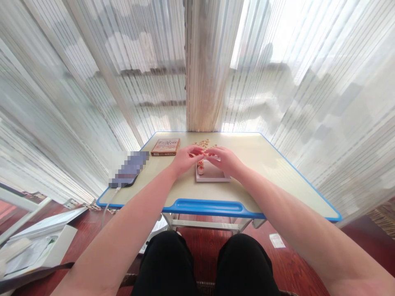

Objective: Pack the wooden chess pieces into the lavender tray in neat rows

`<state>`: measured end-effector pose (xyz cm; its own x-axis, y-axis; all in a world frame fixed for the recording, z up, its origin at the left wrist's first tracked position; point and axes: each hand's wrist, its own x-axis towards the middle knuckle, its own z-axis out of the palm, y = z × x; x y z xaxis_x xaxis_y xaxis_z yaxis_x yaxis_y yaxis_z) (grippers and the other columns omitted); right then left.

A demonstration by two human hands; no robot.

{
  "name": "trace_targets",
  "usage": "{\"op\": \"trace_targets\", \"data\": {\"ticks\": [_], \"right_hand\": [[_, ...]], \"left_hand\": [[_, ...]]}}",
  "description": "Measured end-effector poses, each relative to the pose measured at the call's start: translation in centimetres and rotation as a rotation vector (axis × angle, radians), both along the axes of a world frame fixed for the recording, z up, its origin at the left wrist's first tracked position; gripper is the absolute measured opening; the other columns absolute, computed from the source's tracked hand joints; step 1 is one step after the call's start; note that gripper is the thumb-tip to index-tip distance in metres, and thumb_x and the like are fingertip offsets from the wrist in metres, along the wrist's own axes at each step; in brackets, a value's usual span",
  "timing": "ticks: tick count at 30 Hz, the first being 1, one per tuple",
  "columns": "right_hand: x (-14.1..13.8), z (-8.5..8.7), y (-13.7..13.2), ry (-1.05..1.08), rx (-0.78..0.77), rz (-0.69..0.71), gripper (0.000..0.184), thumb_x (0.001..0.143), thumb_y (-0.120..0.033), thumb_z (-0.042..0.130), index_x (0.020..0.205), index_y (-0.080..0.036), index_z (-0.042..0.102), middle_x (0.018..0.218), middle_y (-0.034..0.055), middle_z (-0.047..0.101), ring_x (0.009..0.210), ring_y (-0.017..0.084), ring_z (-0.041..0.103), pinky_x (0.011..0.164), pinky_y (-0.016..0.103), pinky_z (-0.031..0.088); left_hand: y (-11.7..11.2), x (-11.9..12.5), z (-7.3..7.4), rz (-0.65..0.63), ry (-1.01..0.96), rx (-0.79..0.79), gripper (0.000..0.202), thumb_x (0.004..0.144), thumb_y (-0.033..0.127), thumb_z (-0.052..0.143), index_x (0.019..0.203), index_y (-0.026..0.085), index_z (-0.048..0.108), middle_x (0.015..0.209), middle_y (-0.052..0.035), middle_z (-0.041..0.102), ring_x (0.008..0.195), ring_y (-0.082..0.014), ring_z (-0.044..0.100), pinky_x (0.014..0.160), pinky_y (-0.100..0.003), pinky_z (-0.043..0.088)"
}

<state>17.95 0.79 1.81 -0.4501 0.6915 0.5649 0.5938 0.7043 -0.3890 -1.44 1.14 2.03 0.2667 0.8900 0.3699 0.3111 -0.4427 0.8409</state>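
Note:
My left hand (186, 158) and my right hand (224, 159) meet over a shallow white tray (216, 177) on a small beige table (271, 172). Their fingertips pinch together around a small round wooden piece (204, 155). A short stack of round wooden pieces with red marks (200, 167) stands in the tray's left part, just below the fingers. Several more loose wooden pieces (205, 143) lie on the table behind the hands.
A flat brown box (166, 146) lies at the back left of the table. A dark phone with a cable (129, 173) rests near the left edge. The table has a blue rim and front handle (208, 206). White curtains hang close behind. An open white box (37, 246) sits on the floor at left.

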Motion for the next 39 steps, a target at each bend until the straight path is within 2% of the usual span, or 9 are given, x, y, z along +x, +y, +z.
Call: {"op": "trace_targets", "data": {"ticks": [7, 9, 13, 17, 20, 23, 28, 34, 39], "right_hand": [[-0.5, 0.3, -0.7, 0.073, -0.038, 0.022, 0.018, 0.084, -0.026, 0.056, 0.095, -0.02, 0.069, 0.088, 0.0054, 0.069, 0.073, 0.014, 0.061, 0.072, 0.027, 0.049], [-0.3, 0.7, -1.1, 0.089, -0.077, 0.014, 0.016, 0.082, -0.025, 0.059, 0.091, -0.019, 0.07, 0.085, 0.0042, 0.069, 0.07, 0.013, 0.06, 0.07, 0.026, 0.049], [0.4, 1.9, -1.8, -0.053, -0.194, 0.006, 0.011, 0.075, -0.022, 0.063, 0.082, -0.019, 0.071, 0.077, 0.0019, 0.068, 0.067, 0.012, 0.058, 0.066, 0.024, 0.046], [0.9, 2.8, -2.2, -0.249, -0.257, -0.012, 0.01, 0.073, -0.021, 0.064, 0.079, -0.021, 0.072, 0.076, 0.0014, 0.068, 0.074, 0.015, 0.058, 0.07, 0.027, 0.044], [0.9, 2.9, -2.3, -0.318, -0.281, -0.017, 0.009, 0.072, -0.026, 0.066, 0.078, -0.023, 0.073, 0.079, 0.0026, 0.068, 0.081, 0.018, 0.057, 0.072, 0.029, 0.044], [0.8, 2.8, -2.4, -0.336, -0.319, -0.028, 0.01, 0.073, -0.031, 0.067, 0.078, -0.024, 0.073, 0.082, 0.0038, 0.069, 0.09, 0.021, 0.056, 0.076, 0.031, 0.045], [0.8, 2.9, -2.6, -0.343, -0.355, 0.018, 0.013, 0.071, -0.022, 0.065, 0.079, -0.025, 0.075, 0.084, 0.0035, 0.071, 0.103, 0.024, 0.051, 0.086, 0.033, 0.044], [0.8, 3.1, -2.8, -0.325, -0.422, -0.006, 0.013, 0.07, -0.02, 0.066, 0.076, -0.027, 0.075, 0.079, 0.0033, 0.069, 0.101, 0.023, 0.053, 0.083, 0.03, 0.046], [0.4, 3.0, -2.8, -0.332, -0.438, 0.025, 0.016, 0.07, -0.021, 0.066, 0.082, -0.026, 0.075, 0.087, 0.0015, 0.069, 0.09, 0.019, 0.059, 0.08, 0.029, 0.046]], "left_hand": [[0.0, -0.1, 0.1, -0.099, -0.131, -0.112, 0.03, 0.07, 0.028, 0.068, 0.097, 0.015, 0.067, 0.097, -0.0084, 0.071, 0.087, -0.0179, 0.066, 0.08, -0.032, 0.053], [0.3, -0.2, 0.0, -0.033, -0.168, -0.128, 0.027, 0.069, 0.021, 0.063, 0.095, 0.015, 0.067, 0.089, -0.0066, 0.072, 0.083, -0.0166, 0.065, 0.076, -0.03, 0.052], [0.8, -0.4, -0.5, 0.213, -0.107, -0.133, 0.02, 0.061, 0.012, 0.048, 0.071, 0.015, 0.065, 0.057, -0.0003, 0.064, 0.058, -0.0125, 0.056, 0.06, -0.026, 0.045], [1.0, -0.6, -1.1, 0.195, -0.001, -0.129, 0.014, 0.058, 0.016, 0.047, 0.061, 0.016, 0.06, 0.047, 0.0036, 0.053, 0.049, -0.0108, 0.045, 0.051, -0.025, 0.035], [1.1, -0.8, -1.4, 0.196, 0.027, -0.047, 0.005, 0.058, 0.018, 0.051, 0.054, 0.017, 0.049, 0.047, 0.0058, 0.043, 0.05, -0.0094, 0.038, 0.052, -0.024, 0.03], [1.4, -0.9, -1.7, 0.186, 0.094, -0.015, 0.014, 0.059, 0.02, 0.053, 0.052, 0.018, 0.041, 0.05, 0.0064, 0.038, 0.054, -0.0092, 0.035, 0.054, -0.025, 0.029], [1.8, -1.1, -2.1, 0.145, 0.211, -0.027, 0.012, 0.06, 0.02, 0.053, 0.054, 0.018, 0.043, 0.053, 0.006, 0.04, 0.056, -0.0101, 0.036, 0.057, -0.026, 0.029], [1.9, -1.1, -2.2, 0.142, 0.194, -0.031, 0.009, 0.061, 0.022, 0.053, 0.057, 0.017, 0.047, 0.055, 0.0054, 0.043, 0.057, -0.0106, 0.038, 0.057, -0.026, 0.031], [1.7, -1.1, -2.1, 0.129, 0.2, -0.026, 0.009, 0.062, 0.022, 0.053, 0.055, 0.017, 0.048, 0.053, 0.0054, 0.043, 0.056, -0.0106, 0.039, 0.057, -0.026, 0.031]]}}
